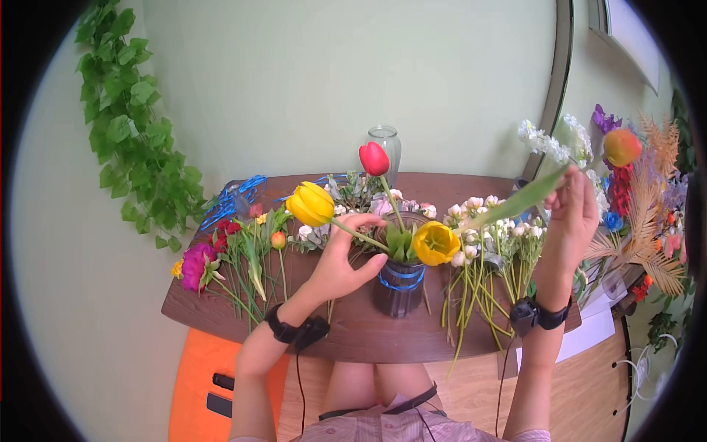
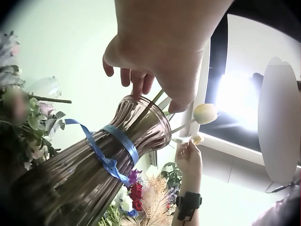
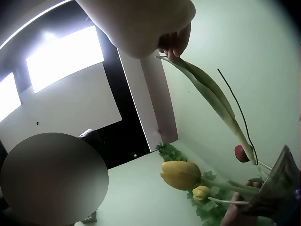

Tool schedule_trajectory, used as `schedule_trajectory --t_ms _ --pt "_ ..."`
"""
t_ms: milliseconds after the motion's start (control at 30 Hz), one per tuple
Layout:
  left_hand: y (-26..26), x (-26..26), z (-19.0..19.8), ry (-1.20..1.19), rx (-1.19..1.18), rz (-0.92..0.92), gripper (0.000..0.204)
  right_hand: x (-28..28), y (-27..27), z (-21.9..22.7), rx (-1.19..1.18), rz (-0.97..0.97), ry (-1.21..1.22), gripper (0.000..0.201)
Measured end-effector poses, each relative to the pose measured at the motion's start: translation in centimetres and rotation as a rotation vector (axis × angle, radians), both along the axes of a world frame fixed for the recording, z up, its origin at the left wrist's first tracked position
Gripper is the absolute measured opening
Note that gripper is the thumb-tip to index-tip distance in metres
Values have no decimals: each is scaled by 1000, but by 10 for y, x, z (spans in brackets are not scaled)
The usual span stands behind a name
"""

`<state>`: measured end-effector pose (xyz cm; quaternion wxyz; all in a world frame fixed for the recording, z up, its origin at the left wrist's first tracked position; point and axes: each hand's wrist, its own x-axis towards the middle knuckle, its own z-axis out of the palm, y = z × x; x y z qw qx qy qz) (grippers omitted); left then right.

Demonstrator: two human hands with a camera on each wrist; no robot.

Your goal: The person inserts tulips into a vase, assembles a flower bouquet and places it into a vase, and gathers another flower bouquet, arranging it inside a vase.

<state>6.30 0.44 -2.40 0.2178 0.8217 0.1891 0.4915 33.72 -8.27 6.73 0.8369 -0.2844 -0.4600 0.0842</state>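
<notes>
A dark ribbed vase [image 1: 398, 300] with a blue ribbon [image 1: 401, 280] holds a red tulip [image 1: 374, 158] and two yellow tulips [image 1: 310, 204]. Beside its mouth is my left hand [image 1: 335, 267], thumb and fingers spread around the left yellow tulip's stem; in the left wrist view this hand [image 2: 160, 54] has its fingertips at the rim of the vase [image 2: 70, 179]. My right hand [image 1: 574, 210], raised at the right, pinches the tip of a long green leaf [image 1: 521, 199]. The leaf [image 3: 207, 89] slants down to the vase in the right wrist view.
Loose flowers lie on the brown table [image 1: 346, 331]: a magenta bloom [image 1: 197, 267] at the left, white blossoms [image 1: 508, 230] with long stems at the right. A clear glass vase [image 1: 384, 147] stands behind. More flowers [image 1: 622, 147] fill the far right; ivy [image 1: 132, 118] hangs at the left.
</notes>
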Motion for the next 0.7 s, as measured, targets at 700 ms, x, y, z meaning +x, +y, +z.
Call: schedule_trajectory --t_ms 700 --pt "20 25 37 358 130 -120 38 -45 50 -5 -222 85 -291 23"
